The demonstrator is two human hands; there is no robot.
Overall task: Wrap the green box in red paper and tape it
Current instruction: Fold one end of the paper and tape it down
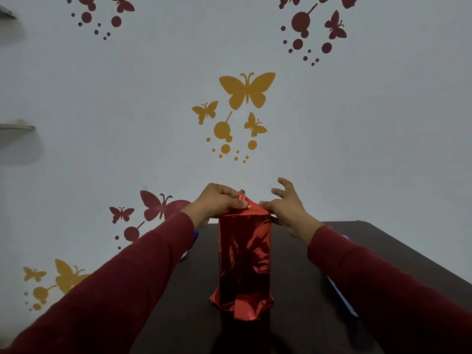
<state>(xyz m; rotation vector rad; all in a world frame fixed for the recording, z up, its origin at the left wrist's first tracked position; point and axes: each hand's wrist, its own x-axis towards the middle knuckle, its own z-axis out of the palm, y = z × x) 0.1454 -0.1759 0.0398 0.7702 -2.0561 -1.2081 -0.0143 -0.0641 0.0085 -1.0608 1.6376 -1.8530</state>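
Head view looked down on a dark brown table (332, 251) pushed against a pale grey wall (127, 111), which carried flat stickers of yellow and dark red butterflies (247, 90) with dots and stalked circles. Two thin shelf edges showed at the left border.

At the middle of the table stood the box, fully covered in red paper (244, 254) so that no green showed. It stood upright on one end, its long axis vertical, a broad face turned toward the camera. The paper was glossy, foil-like and creased, throwing bright streaks; it flared in loose crumpled folds at the base and rose to a folded point at the top.

The left hand (219, 200) pinched the top flap between thumb and curled fingers. The right hand (286, 205) pressed thumb and forefinger on the top right corner fold, its other fingers spread and lifted. Both arms wore dark red knitted sleeves (122, 284).

Blue and white edges lay half hidden under each forearm; what they were could not be told.
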